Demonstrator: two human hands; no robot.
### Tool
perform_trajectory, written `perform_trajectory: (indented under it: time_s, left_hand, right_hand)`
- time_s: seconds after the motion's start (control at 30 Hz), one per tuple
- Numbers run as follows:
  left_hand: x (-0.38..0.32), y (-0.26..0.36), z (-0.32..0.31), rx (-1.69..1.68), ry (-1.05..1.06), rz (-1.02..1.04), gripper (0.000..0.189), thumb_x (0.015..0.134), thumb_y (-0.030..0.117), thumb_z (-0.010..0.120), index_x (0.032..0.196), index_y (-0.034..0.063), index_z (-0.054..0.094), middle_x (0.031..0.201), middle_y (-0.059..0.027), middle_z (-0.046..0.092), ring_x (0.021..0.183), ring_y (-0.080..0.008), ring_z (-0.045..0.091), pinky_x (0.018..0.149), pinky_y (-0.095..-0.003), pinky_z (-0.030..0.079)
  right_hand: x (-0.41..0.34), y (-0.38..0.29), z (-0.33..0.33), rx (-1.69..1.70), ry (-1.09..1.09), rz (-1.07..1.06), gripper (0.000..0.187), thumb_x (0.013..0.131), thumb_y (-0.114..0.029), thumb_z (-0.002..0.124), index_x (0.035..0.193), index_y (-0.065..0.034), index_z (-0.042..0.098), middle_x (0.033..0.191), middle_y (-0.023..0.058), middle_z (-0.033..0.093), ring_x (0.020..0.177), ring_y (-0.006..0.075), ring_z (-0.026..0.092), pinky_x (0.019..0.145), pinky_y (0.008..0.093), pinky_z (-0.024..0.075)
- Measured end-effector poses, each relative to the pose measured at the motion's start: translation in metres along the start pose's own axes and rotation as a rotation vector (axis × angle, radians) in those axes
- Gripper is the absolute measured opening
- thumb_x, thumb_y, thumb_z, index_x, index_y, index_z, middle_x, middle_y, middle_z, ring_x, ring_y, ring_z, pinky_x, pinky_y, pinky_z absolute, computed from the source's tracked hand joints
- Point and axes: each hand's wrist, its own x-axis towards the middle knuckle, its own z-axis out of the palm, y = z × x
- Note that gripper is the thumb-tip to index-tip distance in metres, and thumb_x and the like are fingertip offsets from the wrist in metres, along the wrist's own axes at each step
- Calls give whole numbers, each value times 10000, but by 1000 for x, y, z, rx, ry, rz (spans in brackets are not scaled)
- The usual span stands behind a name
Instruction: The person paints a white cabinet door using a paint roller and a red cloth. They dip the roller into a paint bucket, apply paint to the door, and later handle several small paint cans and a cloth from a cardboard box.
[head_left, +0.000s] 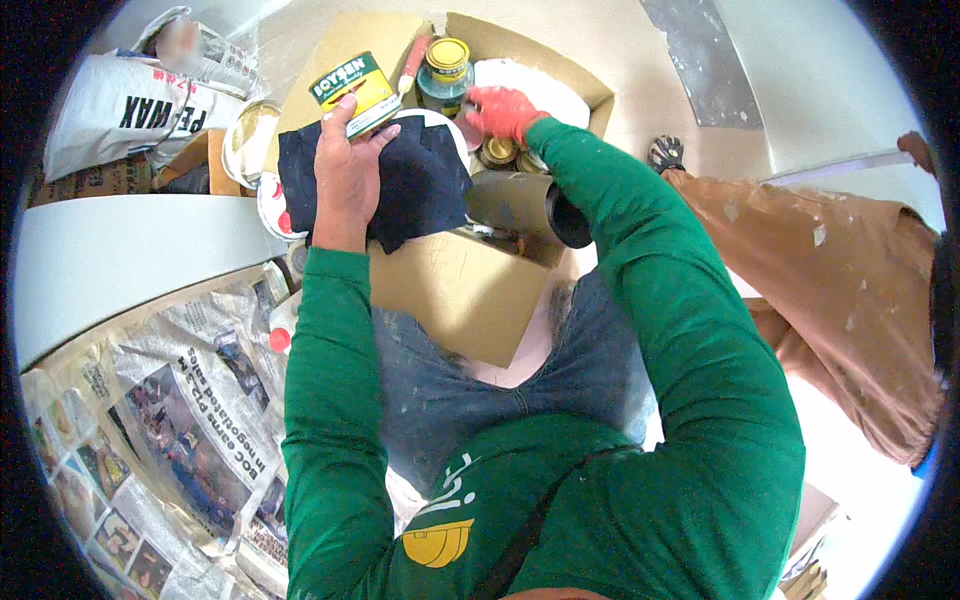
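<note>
My bare left hand (349, 169) holds up a Boysen paint can (356, 90), green, yellow and white, above a black cloth (424, 176). The cloth drapes over white round lids or pails. My right hand (504, 114), in a red glove, reaches inside an open cardboard box (457, 292). Its fingers are beside a teal can (441, 96) topped by a small yellow-lidded can (448, 60); whether they grip anything is unclear. Below the glove are small cans with golden tops (498, 152). A dark cylinder (514, 201) lies under my right forearm.
A red-handled tool (415, 64) leans by the box's far side. Sacks (131, 112) and an open pail (255, 142) stand at upper left. Newspaper (180, 442) covers the lower left. To the right is another person in brown trousers (817, 240), with a shoe (665, 154) near the box.
</note>
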Motion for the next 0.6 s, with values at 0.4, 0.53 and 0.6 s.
perform_trajectory:
  time_s: [0.4, 0.53, 0.6]
  left_hand:
    - [0, 3, -6, 28, -21, -33, 371, 1004, 305, 629, 1264, 44, 588, 1134, -85, 689, 1024, -200, 694, 863, -376, 578]
    - [3, 3, -11, 35, -30, -27, 362, 1014, 301, 619, 1273, 58, 549, 1193, -118, 682, 1097, -260, 683, 908, -444, 575]
    - [4, 1, -13, 30, -38, -34, 355, 1017, 300, 615, 1271, 61, 546, 1200, -117, 680, 1103, -258, 682, 908, -445, 575]
  right_hand:
    - [13, -10, 78, -100, 65, -91, 441, 1010, -339, 482, 1390, -128, 558, 1142, 238, 712, 1066, 430, 697, 893, 537, 559]
    - [15, -8, 32, -164, -62, -60, 592, 851, -398, 716, 1367, -138, 587, 1214, 210, 705, 1139, 408, 678, 949, 500, 557]
    - [19, -5, 4, -95, -139, -67, 715, 755, -448, 789, 1367, -133, 599, 1255, 197, 698, 1164, 401, 670, 985, 494, 542]
